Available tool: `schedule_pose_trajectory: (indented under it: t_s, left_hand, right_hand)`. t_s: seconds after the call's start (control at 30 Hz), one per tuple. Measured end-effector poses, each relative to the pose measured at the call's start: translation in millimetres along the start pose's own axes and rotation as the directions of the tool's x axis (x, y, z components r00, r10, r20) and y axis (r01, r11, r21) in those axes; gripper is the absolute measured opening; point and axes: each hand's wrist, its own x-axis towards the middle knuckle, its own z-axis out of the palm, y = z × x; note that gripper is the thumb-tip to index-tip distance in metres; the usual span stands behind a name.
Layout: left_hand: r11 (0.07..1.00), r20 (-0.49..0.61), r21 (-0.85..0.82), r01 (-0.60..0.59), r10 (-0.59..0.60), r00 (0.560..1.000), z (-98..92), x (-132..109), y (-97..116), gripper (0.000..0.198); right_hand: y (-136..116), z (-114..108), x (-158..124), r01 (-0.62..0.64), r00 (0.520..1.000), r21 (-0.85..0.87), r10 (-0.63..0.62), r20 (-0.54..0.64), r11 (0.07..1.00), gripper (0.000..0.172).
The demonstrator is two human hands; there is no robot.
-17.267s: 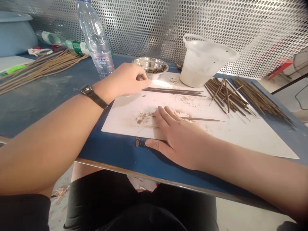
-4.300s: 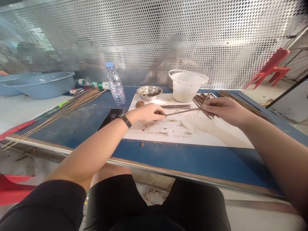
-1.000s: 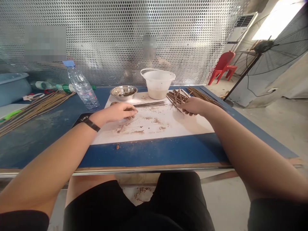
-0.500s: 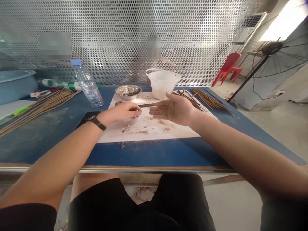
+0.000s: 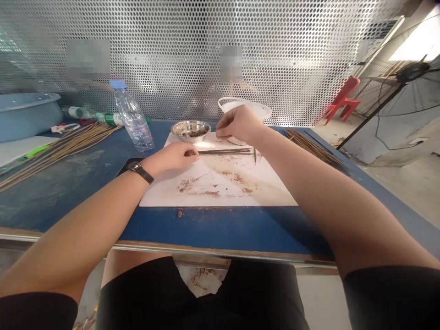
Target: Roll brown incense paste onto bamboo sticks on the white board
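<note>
- Since the moment just before, our right hand has turned over from its open, palm-up pose and moved to the back of the white board, while our left hand sits about where it was.
- The row of thin dark sticks lies flat and close together across the upper part of the board, running left to right, just in front of the steel bowl.
- Our left hand rests on the left end of that row, its fingers curled over and touching the sticks; we cannot tell whether they are pinching them or only pressing down.
- Our right hand hangs just above the row, its fingertips bunched and pointing down; we cannot tell whether they pinch anything.
- One stick stands out at a steep tilt, just beside the row's right end and below our right wrist.
- The steel bowl, holding brown bits, sits at the board's back edge, and a white plastic bucket stands behind our right hand.
- The white board, streaked with brown powder, lies on a blue table.
- A plastic water bottle stands to the left, beside a long bundle of sticks; more sticks lie to the right.
</note>
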Motion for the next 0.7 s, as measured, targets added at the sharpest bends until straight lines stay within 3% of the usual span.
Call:
schedule_pose_trajectory:
  t_s: [0.13,0.33,0.53,0.7]
  left_hand:
    - [0.997,-0.052,0.04,0.062,-0.06,0.997,-9.9,1.1,-7.4,0.038]
    - [0.975,-0.172,0.114,0.192,-0.17,0.97,-27.1,1.6,-22.8,0.036]
    - [0.969,-0.281,0.187,0.162,-0.106,0.954,-29.1,7.9,-37.4,0.05]
    - [0.955,-0.262,0.264,0.138,-0.067,0.963,-40.7,19.5,-29.5,0.041]
  right_hand:
    - [10.8,7.5,4.2,0.06,0.998,-0.267,-0.059,0.012,0.962,0.037]
    - [39.3,10.5,13.7,0.072,0.997,-0.375,-0.061,0.04,0.924,0.047]
    - [50.8,12.4,23.8,0.135,0.991,-0.582,-0.119,0.067,0.802,0.04]
    - [55.3,19.4,21.7,0.147,0.989,-0.646,-0.117,0.089,0.749,0.032]
